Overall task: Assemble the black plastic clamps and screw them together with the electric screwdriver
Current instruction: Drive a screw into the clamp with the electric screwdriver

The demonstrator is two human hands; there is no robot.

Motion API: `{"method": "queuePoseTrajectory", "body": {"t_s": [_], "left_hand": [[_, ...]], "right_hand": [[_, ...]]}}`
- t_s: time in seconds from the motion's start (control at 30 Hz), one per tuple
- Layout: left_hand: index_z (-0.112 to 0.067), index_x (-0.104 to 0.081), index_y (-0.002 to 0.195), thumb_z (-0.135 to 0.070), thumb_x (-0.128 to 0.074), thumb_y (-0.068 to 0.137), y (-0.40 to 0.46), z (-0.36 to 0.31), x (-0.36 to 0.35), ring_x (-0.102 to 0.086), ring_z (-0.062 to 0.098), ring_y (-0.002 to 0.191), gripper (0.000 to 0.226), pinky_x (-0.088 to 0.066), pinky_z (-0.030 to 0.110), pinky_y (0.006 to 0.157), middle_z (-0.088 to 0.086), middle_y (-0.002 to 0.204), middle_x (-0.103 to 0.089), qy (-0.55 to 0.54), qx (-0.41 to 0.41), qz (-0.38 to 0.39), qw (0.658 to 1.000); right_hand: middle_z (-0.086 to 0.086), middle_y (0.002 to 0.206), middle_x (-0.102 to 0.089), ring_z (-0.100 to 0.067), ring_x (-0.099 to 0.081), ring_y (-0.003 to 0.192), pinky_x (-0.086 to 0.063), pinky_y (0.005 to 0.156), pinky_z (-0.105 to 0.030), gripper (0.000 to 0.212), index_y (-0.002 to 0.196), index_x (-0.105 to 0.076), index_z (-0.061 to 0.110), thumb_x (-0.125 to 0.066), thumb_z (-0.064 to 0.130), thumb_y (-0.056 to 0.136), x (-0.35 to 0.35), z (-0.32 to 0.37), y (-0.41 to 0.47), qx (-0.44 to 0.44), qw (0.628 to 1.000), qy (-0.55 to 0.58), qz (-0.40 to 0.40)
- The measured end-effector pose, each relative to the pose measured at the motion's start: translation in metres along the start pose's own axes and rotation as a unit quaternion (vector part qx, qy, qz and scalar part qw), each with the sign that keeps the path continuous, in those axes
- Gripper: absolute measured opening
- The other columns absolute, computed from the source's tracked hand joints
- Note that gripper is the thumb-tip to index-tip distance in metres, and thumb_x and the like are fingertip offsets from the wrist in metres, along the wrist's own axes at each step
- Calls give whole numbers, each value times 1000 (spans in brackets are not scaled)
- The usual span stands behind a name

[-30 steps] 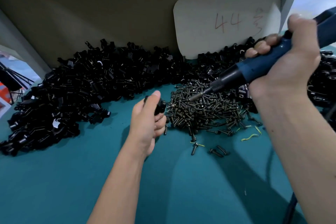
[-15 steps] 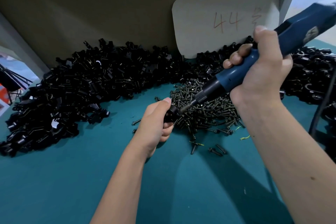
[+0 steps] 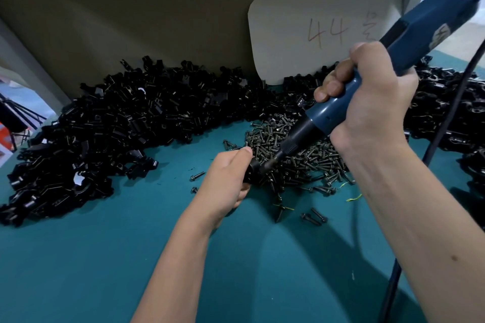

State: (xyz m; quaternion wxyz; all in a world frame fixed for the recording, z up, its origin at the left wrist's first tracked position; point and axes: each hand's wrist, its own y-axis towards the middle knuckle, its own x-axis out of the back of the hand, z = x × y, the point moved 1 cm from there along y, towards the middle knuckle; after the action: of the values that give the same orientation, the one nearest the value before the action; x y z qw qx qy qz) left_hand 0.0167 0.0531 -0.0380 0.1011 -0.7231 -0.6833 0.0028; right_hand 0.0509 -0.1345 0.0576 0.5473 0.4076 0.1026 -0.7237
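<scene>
Covering teal table (image 3: 78, 270), black clamps (image 3: 118, 123), screws (image 3: 309, 162).

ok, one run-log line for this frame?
step: driving screw | left hand: holds black clamp | right hand: grips electric screwdriver, bit at clamp | screw pile: just behind

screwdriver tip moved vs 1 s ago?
Yes. The electric screwdriver tip has come down and left across the screw pile, away from the white card, onto the clamp held in the left hand.
</scene>
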Motion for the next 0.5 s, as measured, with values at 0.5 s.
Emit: {"method": "queuePoseTrajectory", "body": {"t_s": [0.5], "left_hand": [[-15, -38, 85, -51, -35, 109, -2, -10, 5, -27, 8, 52, 44, -23, 17, 37, 1, 68, -38, -402, 50, -18, 914]], "right_hand": [[-13, 116, -63, -23, -71, 74, -61, 61, -31, 73, 129, -38, 15, -89, 7, 78, 35, -34, 9, -270, 910, -304, 76]]}}
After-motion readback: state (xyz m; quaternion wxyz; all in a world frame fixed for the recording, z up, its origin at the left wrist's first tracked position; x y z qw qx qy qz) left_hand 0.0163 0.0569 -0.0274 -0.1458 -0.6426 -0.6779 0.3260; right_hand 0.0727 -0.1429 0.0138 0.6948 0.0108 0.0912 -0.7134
